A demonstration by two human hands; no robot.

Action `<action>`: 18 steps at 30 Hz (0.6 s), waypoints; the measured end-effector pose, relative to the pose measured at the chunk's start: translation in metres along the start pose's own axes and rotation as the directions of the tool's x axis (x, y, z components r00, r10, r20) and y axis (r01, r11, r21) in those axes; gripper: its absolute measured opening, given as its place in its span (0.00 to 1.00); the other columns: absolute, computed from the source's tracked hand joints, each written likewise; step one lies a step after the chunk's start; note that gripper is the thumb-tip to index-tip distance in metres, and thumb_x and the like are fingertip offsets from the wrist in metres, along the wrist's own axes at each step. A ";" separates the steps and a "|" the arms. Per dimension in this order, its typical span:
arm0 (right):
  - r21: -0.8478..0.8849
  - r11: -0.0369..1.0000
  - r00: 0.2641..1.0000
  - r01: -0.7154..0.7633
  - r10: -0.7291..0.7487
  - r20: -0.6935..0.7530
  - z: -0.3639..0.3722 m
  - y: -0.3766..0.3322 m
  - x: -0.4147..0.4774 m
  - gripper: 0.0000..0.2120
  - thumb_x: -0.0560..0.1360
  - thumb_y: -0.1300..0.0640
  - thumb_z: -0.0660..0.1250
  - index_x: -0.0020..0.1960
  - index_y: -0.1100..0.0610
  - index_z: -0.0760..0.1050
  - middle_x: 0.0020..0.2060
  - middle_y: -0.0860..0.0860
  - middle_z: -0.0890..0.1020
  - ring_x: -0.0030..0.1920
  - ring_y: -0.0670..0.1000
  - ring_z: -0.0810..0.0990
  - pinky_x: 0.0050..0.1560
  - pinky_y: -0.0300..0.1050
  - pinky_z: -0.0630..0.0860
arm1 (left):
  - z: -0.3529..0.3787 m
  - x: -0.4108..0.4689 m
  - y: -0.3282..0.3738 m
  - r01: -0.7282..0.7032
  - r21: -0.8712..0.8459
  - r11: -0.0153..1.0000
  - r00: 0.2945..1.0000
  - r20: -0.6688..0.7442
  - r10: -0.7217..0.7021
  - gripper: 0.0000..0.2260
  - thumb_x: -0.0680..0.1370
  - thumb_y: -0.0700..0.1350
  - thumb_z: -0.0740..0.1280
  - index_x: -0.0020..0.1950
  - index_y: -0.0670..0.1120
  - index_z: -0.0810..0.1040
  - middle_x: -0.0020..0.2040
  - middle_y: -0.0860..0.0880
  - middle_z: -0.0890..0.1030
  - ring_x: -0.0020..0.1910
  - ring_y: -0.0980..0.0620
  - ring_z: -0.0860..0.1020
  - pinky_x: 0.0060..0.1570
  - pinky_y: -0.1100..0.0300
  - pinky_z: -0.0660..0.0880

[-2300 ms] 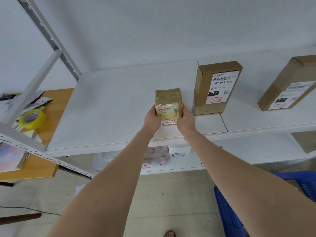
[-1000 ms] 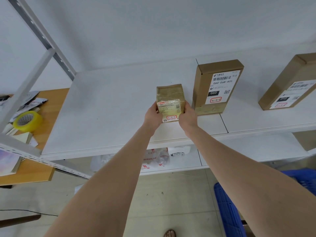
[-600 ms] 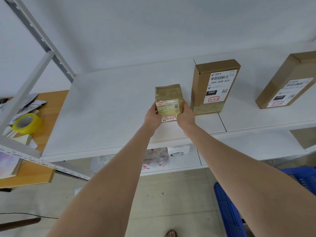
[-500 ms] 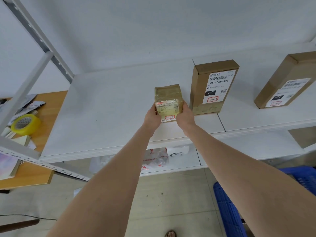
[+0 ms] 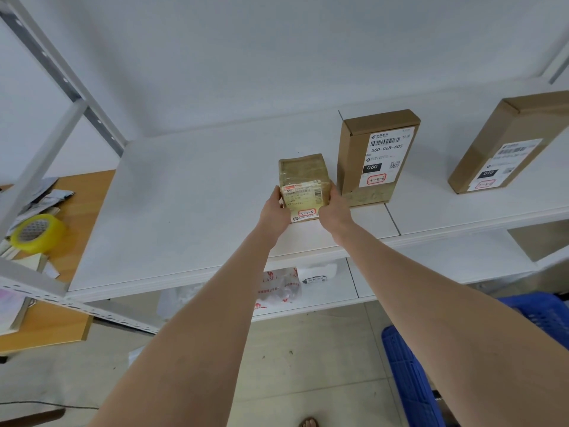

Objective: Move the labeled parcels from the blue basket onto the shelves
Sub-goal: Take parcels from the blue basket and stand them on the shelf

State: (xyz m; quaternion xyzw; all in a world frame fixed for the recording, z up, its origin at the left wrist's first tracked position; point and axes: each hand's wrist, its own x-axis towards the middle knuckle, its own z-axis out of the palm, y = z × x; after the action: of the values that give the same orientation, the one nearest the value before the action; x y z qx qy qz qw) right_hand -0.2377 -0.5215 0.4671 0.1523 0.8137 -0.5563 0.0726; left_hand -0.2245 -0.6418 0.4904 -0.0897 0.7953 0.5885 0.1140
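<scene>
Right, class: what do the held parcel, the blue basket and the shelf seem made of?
The parcel looks like brown cardboard under glossy clear tape, given its sheen and wrinkles. The basket looks moulded blue plastic, with ribbed walls. The shelf is matte white, perhaps painted metal or laminate.

small taped parcel [image 5: 303, 177] | upright on white shelf [image 5: 191, 195] | label facing out | just left of boxed parcel [image 5: 380, 155]

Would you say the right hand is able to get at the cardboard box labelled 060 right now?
Probably yes: the cardboard box labelled 060 stands just beside the right hand, nothing between them. That hand grips the small taped parcel, though, so it must let go first.
</scene>
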 end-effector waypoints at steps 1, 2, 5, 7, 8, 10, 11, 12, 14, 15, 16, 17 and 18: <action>-0.006 1.000 1.000 -0.007 0.007 0.002 0.000 0.000 -0.001 0.36 0.73 0.75 0.52 0.78 0.53 0.52 0.69 0.54 0.71 0.64 0.56 0.73 0.56 0.46 0.75 | -0.002 0.000 0.000 0.017 0.010 1.000 1.000 0.001 -0.017 0.24 0.77 0.32 0.57 0.72 0.44 0.64 0.67 0.50 0.72 0.63 0.52 0.72 0.45 0.74 0.73; -0.007 1.000 1.000 -0.020 0.020 0.003 -0.001 0.000 -0.003 0.36 0.74 0.74 0.53 0.78 0.53 0.51 0.70 0.55 0.69 0.65 0.56 0.72 0.55 0.45 0.75 | -0.004 0.000 -0.001 0.047 0.027 0.999 0.999 -0.012 -0.046 0.27 0.77 0.32 0.57 0.76 0.45 0.58 0.73 0.49 0.66 0.70 0.50 0.67 0.56 0.66 0.72; -0.018 0.998 0.998 -0.059 0.058 -0.027 -0.007 0.003 -0.010 0.32 0.76 0.70 0.56 0.77 0.54 0.52 0.70 0.55 0.69 0.65 0.57 0.73 0.49 0.42 0.74 | -0.007 -0.002 -0.004 0.156 0.087 0.984 0.981 -0.127 -0.144 0.28 0.79 0.32 0.54 0.78 0.45 0.52 0.76 0.46 0.61 0.73 0.46 0.63 0.68 0.54 0.64; -0.042 0.997 0.997 -0.060 0.057 -0.060 -0.015 0.007 -0.017 0.29 0.77 0.66 0.58 0.76 0.54 0.56 0.67 0.56 0.72 0.63 0.58 0.74 0.48 0.43 0.74 | -0.007 -0.009 -0.008 0.199 0.094 0.975 0.960 -0.219 -0.175 0.25 0.78 0.33 0.55 0.75 0.43 0.58 0.72 0.44 0.66 0.69 0.45 0.68 0.62 0.55 0.69; -0.055 0.997 0.996 -0.056 0.052 -0.078 -0.020 0.009 -0.021 0.28 0.77 0.65 0.59 0.75 0.55 0.57 0.66 0.56 0.72 0.63 0.58 0.73 0.52 0.45 0.74 | -0.006 -0.013 -0.010 0.212 0.088 0.973 0.946 -0.268 -0.182 0.23 0.78 0.35 0.55 0.73 0.43 0.61 0.70 0.43 0.69 0.65 0.44 0.71 0.57 0.55 0.71; -0.080 0.995 0.992 -0.062 0.053 -0.111 -0.032 0.013 -0.030 0.29 0.77 0.66 0.60 0.75 0.55 0.57 0.68 0.57 0.70 0.65 0.58 0.71 0.58 0.46 0.70 | 0.000 -0.025 -0.013 0.234 0.052 0.971 0.913 -0.354 -0.201 0.18 0.77 0.36 0.56 0.68 0.43 0.65 0.65 0.44 0.73 0.56 0.45 0.75 0.52 0.54 0.74; -0.085 0.994 0.991 -0.067 0.057 -0.120 -0.040 0.016 -0.034 0.29 0.76 0.66 0.60 0.76 0.55 0.57 0.69 0.57 0.68 0.66 0.57 0.71 0.57 0.44 0.69 | 0.006 -0.031 -0.013 0.237 0.048 0.970 0.898 -0.393 -0.200 0.17 0.77 0.37 0.57 0.65 0.43 0.67 0.63 0.44 0.73 0.52 0.46 0.75 0.51 0.53 0.75; -0.085 0.994 0.991 -0.071 0.060 -0.124 -0.047 0.018 -0.039 0.29 0.76 0.66 0.60 0.76 0.55 0.57 0.69 0.56 0.67 0.65 0.56 0.71 0.54 0.42 0.68 | 0.013 -0.038 -0.012 0.233 0.061 0.970 0.885 -0.426 -0.186 0.15 0.76 0.37 0.57 0.63 0.43 0.67 0.62 0.45 0.74 0.50 0.46 0.75 0.50 0.53 0.75; -0.077 0.995 0.992 -0.058 0.049 -0.119 -0.064 0.024 -0.050 0.29 0.76 0.65 0.61 0.75 0.55 0.57 0.69 0.56 0.66 0.64 0.56 0.72 0.52 0.41 0.67 | 0.031 -0.051 -0.008 0.206 0.092 0.974 0.876 -0.462 -0.141 0.13 0.77 0.38 0.57 0.61 0.44 0.69 0.60 0.45 0.75 0.50 0.45 0.76 0.48 0.53 0.74; -0.068 0.996 0.992 -0.049 0.041 -0.119 -0.073 0.028 -0.055 0.30 0.76 0.64 0.61 0.75 0.55 0.58 0.69 0.56 0.66 0.64 0.56 0.72 0.53 0.42 0.68 | 0.043 -0.058 -0.003 0.180 0.105 0.978 0.878 -0.466 -0.111 0.12 0.77 0.38 0.57 0.60 0.44 0.69 0.59 0.45 0.76 0.51 0.45 0.76 0.47 0.53 0.73; -0.064 0.997 0.992 -0.041 0.033 -0.122 -0.083 0.031 -0.061 0.30 0.76 0.64 0.61 0.75 0.55 0.58 0.69 0.56 0.66 0.64 0.56 0.72 0.55 0.44 0.69 | 0.056 -0.064 0.001 0.146 0.120 0.982 0.884 -0.461 -0.075 0.11 0.77 0.37 0.57 0.59 0.44 0.70 0.59 0.45 0.76 0.51 0.45 0.76 0.45 0.54 0.72; -0.063 0.998 0.992 -0.032 0.024 -0.128 -0.096 0.036 -0.068 0.30 0.75 0.63 0.62 0.75 0.55 0.58 0.69 0.56 0.67 0.64 0.56 0.72 0.58 0.45 0.70 | 0.072 -0.072 0.005 0.107 0.138 0.985 0.894 -0.447 -0.034 0.11 0.77 0.37 0.57 0.58 0.43 0.70 0.58 0.44 0.76 0.51 0.45 0.76 0.44 0.56 0.70; -0.060 0.998 0.991 -0.023 0.015 -0.131 -0.109 0.042 -0.074 0.30 0.75 0.63 0.62 0.75 0.55 0.58 0.69 0.56 0.66 0.65 0.56 0.72 0.59 0.46 0.69 | 0.089 -0.080 0.008 0.066 0.155 0.986 0.906 -0.424 0.006 0.11 0.76 0.36 0.57 0.58 0.43 0.71 0.58 0.45 0.76 0.50 0.46 0.75 0.43 0.57 0.69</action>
State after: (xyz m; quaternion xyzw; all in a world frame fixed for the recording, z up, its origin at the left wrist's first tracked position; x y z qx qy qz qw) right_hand -0.1483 -0.4186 0.4915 0.1938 0.8319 -0.5192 0.0293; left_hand -0.1439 -0.5538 0.4959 -0.2177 0.8459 0.4849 -0.0450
